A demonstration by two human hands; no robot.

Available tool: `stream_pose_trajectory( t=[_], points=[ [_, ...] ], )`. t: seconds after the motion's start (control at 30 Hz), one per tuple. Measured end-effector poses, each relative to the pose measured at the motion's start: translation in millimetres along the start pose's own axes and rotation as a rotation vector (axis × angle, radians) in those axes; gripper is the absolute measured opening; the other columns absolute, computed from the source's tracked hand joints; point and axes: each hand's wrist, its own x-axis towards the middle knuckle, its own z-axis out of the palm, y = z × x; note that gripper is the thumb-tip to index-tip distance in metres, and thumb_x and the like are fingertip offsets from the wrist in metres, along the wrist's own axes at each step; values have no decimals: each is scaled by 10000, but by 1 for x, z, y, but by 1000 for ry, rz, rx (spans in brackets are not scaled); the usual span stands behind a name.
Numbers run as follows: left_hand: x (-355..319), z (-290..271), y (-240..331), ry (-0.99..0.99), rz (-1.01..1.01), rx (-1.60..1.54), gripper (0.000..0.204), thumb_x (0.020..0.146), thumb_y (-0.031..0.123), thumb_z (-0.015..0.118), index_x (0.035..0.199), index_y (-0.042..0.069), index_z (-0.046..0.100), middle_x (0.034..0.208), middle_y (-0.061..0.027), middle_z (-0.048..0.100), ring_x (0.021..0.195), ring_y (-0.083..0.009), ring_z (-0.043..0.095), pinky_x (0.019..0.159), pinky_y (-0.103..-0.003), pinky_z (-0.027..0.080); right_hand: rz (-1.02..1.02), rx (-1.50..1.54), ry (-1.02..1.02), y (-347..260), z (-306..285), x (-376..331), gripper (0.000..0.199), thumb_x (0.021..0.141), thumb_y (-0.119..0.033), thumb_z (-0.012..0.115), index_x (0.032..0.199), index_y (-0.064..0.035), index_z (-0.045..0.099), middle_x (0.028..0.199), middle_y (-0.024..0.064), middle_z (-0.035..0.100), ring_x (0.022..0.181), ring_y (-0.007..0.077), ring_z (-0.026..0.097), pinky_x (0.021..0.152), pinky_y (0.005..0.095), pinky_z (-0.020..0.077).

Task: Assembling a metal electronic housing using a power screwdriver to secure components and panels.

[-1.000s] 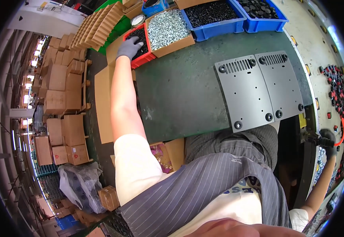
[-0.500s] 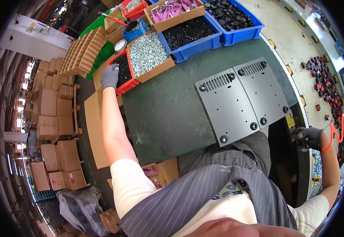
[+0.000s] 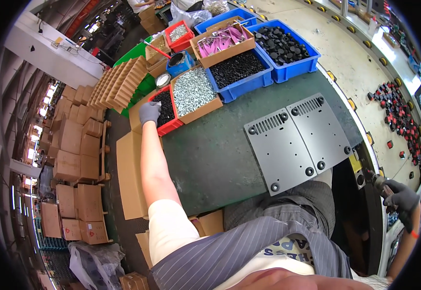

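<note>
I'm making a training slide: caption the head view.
Gloved left hand at a red bin of black parts; two grey plates on the bench.

- I see smooth, satin grey metal panels (image 3: 280,157)
- On my feed, a smooth red plastic bin (image 3: 172,126)
- Shiny metal fasteners (image 3: 193,92)
- Matt brown cardboard flap (image 3: 129,179)

Red bin (image 3: 172,128) sitting at your view's ten o'clock, small black parts (image 3: 167,107) filling it, your left hand (image 3: 149,113) overlapping its nine-o'clock edge; your right hand (image 3: 402,199) gripping dark tool (image 3: 379,182) near three.
</note>
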Motion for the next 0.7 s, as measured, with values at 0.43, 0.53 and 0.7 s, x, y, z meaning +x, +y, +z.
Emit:
stream_pose_trajectory(
  t=[0.43, 0.53, 0.7],
  points=[
    [-141, 35, 69, -978, -310, -1635, 237, 933, 178, 522, 1118, 43, 583, 884, -51, 615, 625, -63, 491, 489, -162, 419, -295, 488, 79, 25, 60, 102, 523, 771, -206, 607, 1220, 21, 462, 829, 138, 602, 536, 174, 587, 449, 273, 483],
    [-202, 59, 102, -1016, -451, -1637, 238, 937, 162, 507, 1128, 39, 576, 876, -52, 620, 623, -69, 488, 491, -164, 420, -325, 658, -46, 24, 54, 112, 408, 820, -369, 564, 1004, -6, 547, 673, 93, 615, 492, 128, 582, 430, 199, 485],
    [-265, 102, 125, -1376, -399, -1615, 260, 941, 157, 490, 1154, 22, 552, 943, -95, 641, 615, -79, 484, 462, -166, 395, -487, 546, 103, 8, 72, 107, 464, 748, -305, 590, 1082, 12, 529, 742, 61, 576, 516, 131, 547, 477, 236, 440]
  ],
)
